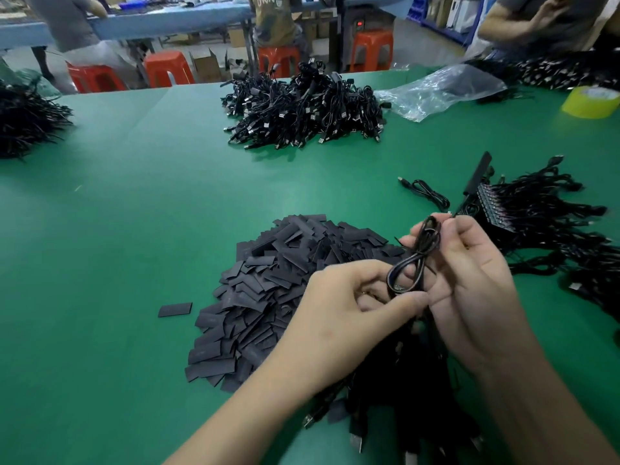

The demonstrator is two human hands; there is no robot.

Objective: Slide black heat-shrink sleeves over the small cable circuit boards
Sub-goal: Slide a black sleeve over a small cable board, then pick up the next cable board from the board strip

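Note:
A coiled black cable (417,260) is held up between both hands above the green table (134,229). My left hand (339,317) pinches the cable's lower loop between thumb and fingers. My right hand (469,280) grips the upper part of the coil with curled fingers. A heap of flat black heat-shrink sleeves (278,290) lies just left of my hands, with one loose sleeve (175,309) apart from it. At the right a row of small circuit boards (493,204) with cables fans out. More black cables (396,397) lie under my wrists.
A big pile of finished black cables (302,109) sits at the table's middle back, another pile (23,122) at the far left. A clear plastic bag (436,92) and a yellow tape roll (590,102) lie back right. Other people and red stools (167,70) stand beyond.

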